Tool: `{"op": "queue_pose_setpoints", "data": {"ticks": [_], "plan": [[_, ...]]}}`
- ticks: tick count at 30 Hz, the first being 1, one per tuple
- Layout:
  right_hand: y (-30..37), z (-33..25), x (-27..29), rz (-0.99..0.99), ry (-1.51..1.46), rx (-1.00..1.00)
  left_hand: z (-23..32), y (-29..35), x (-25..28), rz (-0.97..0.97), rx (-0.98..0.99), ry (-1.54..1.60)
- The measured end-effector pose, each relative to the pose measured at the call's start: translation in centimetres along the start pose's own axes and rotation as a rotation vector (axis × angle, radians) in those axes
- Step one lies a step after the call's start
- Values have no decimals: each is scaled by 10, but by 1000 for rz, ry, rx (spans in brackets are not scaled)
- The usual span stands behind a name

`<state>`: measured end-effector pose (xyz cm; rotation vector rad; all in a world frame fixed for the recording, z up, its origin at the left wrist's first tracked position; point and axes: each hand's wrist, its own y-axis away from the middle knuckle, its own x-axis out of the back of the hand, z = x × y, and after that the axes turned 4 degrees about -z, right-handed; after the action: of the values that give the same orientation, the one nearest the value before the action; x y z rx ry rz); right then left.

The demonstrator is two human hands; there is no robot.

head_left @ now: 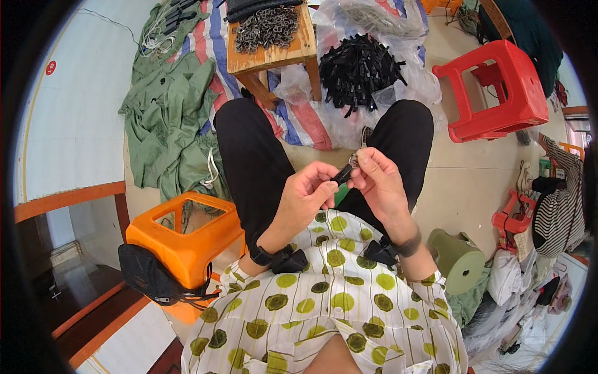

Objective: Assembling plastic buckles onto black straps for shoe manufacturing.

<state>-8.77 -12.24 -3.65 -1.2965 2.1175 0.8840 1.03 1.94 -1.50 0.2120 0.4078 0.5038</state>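
My left hand (304, 194) pinches a short black strap piece (342, 175) between thumb and fingers, above my lap. Close beside it, my right hand (381, 184) is closed on a small metal clasp (354, 160), which meets the strap's upper end. Whether the strap passes through the metal is too small to tell. Beyond my knees, a heap of similar metal clasps (268, 29) lies on a wooden stool (274, 60). To its right, many black strap pieces (360, 71) are piled on clear plastic sheeting (416, 87).
An orange plastic stool (193, 237) with a black bag (146, 274) hanging on it stands at my left. Green cloth (165, 118) spreads over the floor behind it. A red stool (523, 87) lies tipped at far right; an olive stool (458, 262) is near my right elbow.
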Motion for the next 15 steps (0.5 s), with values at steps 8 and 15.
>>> {"op": "queue_pose_setpoints", "data": {"ticks": [8,15], "plan": [[4,2,-5,10,-85,-70,-6,-1,-2,38,-19,-23],[5,3,-4,-68,-67,-90,-3,-1,-2,48,-58,3]]}}
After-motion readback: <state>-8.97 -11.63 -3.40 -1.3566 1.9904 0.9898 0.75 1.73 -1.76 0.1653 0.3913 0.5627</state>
